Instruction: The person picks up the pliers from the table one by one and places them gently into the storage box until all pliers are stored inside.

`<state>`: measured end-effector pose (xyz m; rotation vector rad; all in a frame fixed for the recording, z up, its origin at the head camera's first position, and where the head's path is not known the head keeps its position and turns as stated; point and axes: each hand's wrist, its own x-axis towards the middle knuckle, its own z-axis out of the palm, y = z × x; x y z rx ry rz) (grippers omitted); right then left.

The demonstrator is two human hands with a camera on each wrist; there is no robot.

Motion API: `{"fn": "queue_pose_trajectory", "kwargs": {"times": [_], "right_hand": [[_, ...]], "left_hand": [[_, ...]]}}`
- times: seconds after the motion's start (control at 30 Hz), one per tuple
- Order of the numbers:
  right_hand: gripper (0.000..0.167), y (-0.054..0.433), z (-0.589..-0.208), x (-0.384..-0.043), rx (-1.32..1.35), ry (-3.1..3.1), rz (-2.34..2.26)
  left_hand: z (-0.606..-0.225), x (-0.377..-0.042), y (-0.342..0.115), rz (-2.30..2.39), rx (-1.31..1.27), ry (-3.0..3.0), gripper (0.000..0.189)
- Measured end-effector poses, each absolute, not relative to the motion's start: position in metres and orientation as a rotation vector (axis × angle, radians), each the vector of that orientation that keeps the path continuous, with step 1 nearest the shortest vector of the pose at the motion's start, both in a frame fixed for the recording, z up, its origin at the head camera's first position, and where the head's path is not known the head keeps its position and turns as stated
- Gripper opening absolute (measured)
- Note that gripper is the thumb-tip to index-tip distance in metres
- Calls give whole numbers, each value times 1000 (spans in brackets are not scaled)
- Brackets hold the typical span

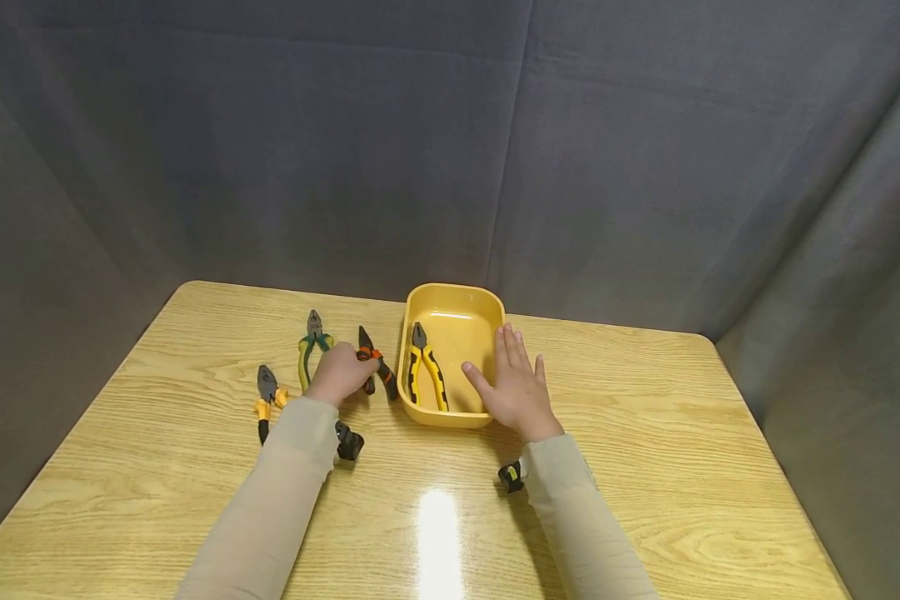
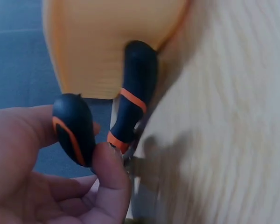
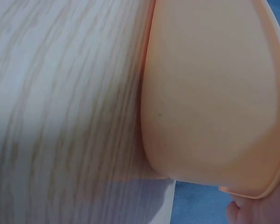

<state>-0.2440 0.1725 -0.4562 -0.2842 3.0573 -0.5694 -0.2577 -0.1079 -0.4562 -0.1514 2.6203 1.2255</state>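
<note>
My left hand (image 1: 341, 375) pinches one handle of the black-and-orange pliers (image 1: 387, 382), just left of the yellow tray (image 1: 450, 419). In the left wrist view, thumb and fingers are at one handle of these pliers (image 2: 141, 70), and the other handle stands apart from it, near the tray wall. With fingers extended, my right hand (image 1: 521, 396) rests along the tray's right rim, its thumb over the inside. Black-and-yellow pliers (image 1: 437, 379) lie inside the tray on its left side.
Green-and-yellow pliers (image 1: 315, 323) lie behind the left hand, partly covered by it. Further left are orange-and-black pliers (image 1: 267, 383), their handles partly hidden by the left sleeve. A grey curtain (image 1: 420, 167) hangs behind the wooden table (image 1: 630, 400).
</note>
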Motion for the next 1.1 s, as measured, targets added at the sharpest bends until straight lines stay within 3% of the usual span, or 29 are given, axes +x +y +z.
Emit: {"fn": "queue_pose_trajectory", "kwargs": {"times": [0.2,0.47,1.1], "right_hand": [[93,172,-457,-244,-288,3050,-588],[91,171,-454,-242,-288,3048,-605],[94,172,-456,-242,-286,3047,-594]], "left_hand": [[-456,-258,-112,1309,-178,2562,54],[-458,-254,-114,1506,-251,2463,49],[-462,-249,-115,1493,-264,2545,53]]}}
